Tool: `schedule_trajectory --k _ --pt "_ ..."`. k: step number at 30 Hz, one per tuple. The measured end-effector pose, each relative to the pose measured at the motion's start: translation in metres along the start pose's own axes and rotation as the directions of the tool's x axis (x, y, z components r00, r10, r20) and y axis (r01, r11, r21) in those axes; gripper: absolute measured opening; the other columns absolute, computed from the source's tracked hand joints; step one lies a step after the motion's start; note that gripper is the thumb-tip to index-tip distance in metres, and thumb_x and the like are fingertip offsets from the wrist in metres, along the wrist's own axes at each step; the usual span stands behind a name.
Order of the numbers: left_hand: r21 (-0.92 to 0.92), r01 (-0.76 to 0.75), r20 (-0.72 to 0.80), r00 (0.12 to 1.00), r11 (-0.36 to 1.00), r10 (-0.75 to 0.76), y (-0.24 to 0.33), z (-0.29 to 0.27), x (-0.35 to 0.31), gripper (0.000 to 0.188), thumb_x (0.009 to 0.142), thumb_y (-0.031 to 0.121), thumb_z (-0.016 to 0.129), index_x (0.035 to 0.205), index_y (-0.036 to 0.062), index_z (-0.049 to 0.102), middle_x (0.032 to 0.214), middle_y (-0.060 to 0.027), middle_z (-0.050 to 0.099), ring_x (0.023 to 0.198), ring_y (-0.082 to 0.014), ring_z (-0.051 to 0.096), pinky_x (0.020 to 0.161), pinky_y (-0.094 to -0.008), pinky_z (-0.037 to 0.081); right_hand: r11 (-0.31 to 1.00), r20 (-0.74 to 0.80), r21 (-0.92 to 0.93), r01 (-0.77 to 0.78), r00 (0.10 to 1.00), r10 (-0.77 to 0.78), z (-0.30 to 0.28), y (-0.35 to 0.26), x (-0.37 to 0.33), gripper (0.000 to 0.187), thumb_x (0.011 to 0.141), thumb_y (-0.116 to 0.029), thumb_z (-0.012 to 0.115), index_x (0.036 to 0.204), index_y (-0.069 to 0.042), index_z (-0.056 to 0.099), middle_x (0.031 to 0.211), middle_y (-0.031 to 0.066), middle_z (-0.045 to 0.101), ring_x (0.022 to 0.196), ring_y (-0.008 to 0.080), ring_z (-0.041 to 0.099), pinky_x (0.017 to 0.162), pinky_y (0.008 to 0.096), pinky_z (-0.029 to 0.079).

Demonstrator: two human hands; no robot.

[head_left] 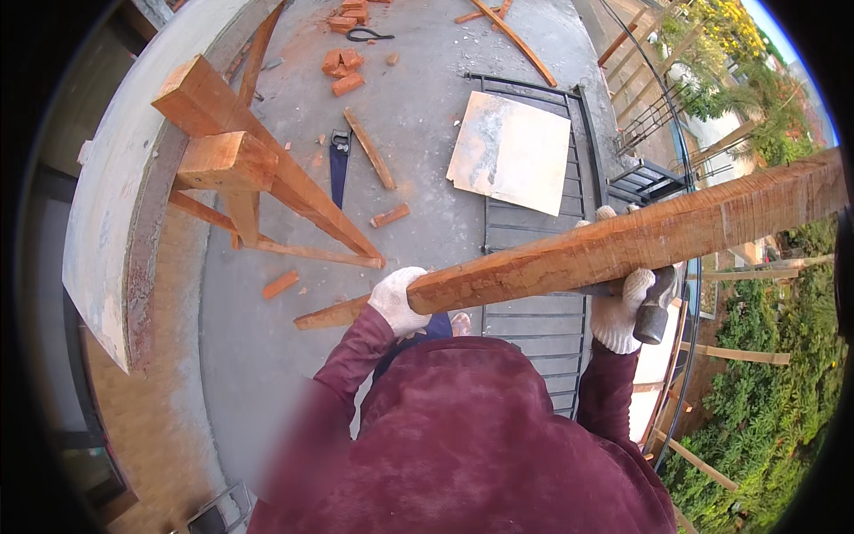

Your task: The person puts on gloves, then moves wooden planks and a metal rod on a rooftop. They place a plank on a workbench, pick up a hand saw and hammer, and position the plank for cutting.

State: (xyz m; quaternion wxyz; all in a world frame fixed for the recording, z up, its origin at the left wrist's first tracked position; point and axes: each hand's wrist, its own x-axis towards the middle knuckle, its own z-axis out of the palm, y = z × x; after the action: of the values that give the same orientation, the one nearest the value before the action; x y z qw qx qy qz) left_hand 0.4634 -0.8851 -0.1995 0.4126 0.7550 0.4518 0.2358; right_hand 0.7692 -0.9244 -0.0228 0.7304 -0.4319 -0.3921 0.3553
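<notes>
A long, rough-sawn wooden beam (623,240) slants across in front of me, its right end raised toward the upper right. My left hand (398,301), in a white knit glove, is closed around the beam near its lower left end. Farther right, my gloved right hand (616,322) wraps the beam from below, with fingertips showing over the far edge. A hammer (656,307) is held in that same hand against the beam; its dark metal head sticks out beside the thumb, and most of its handle is hidden.
At left, wooden timbers (231,160) prop a concrete slab (116,222). A handsaw (339,169), a wood strip (369,149) and broken bricks (342,62) lie on the concrete floor. A pale board (511,151) rests on a black metal grille (534,325). Beyond the right edge are cables and greenery (756,383).
</notes>
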Motion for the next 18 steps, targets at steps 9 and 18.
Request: schedule_trajectory --k 9,18 --pt "-0.097 0.219 -0.063 0.972 0.971 -0.226 -0.041 -0.02 0.091 0.058 0.064 0.019 0.087 0.115 0.0051 0.064 0.104 -0.014 0.072 0.098 -0.0301 0.073 0.088 -0.0396 0.057 0.974 0.183 0.024 -0.226 0.959 0.218 0.029 0.108 0.152 0.072 0.088 -0.044 0.083 0.14 -0.008 0.049 0.13 0.0064 0.063 0.119 0.0221 0.064 0.098 0.039 0.054" --pt "-0.127 0.402 -0.283 0.862 0.907 -0.421 -0.08 -0.022 0.135 0.056 0.065 0.015 0.085 0.117 0.0046 0.065 0.107 -0.0158 0.073 0.103 -0.031 0.072 0.089 -0.0397 0.056 0.946 0.213 -0.123 -0.3 0.923 0.321 0.098 0.189 0.243 0.025 0.102 -0.021 0.065 0.12 -0.006 0.056 0.1 0.0039 0.06 0.09 0.0147 0.059 0.079 0.0336 0.053"
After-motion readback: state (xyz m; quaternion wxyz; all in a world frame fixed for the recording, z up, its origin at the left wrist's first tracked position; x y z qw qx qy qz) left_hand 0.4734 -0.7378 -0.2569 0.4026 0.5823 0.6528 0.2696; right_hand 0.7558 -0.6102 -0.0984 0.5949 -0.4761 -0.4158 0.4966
